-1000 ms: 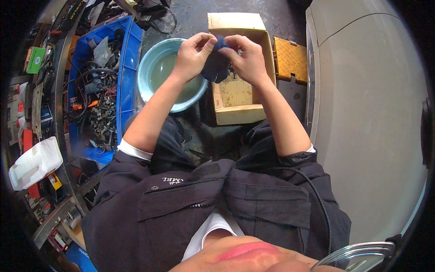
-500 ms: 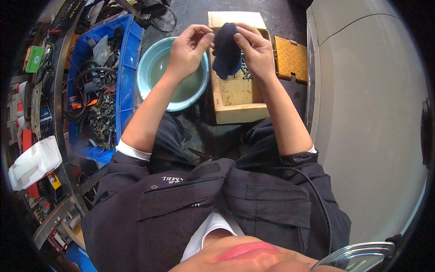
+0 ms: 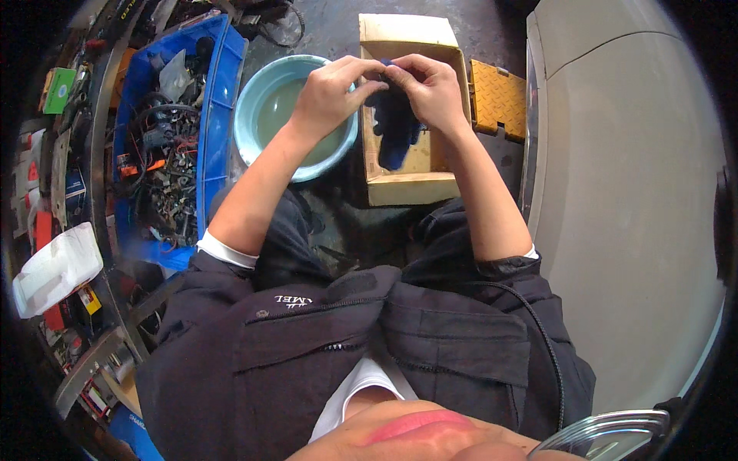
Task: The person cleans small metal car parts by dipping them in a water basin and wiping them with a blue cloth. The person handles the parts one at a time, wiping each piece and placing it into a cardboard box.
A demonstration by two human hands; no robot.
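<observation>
Two bare hands are in view: one left hand (image 3: 327, 96) and one right hand (image 3: 430, 92). Between them hangs one dark blue cloth item (image 3: 396, 131). One open cardboard box (image 3: 403, 188) sits below it. One light blue basin (image 3: 257, 104) stands beside the box. One blue plastic crate (image 3: 215, 115) holds mixed cables and parts, too tangled to count. One yellow textured block (image 3: 498, 100) lies beside the box.

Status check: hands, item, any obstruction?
Left hand and right hand both pinching dark blue cloth. Cloth hangs above cardboard box. Nothing blocking.
</observation>
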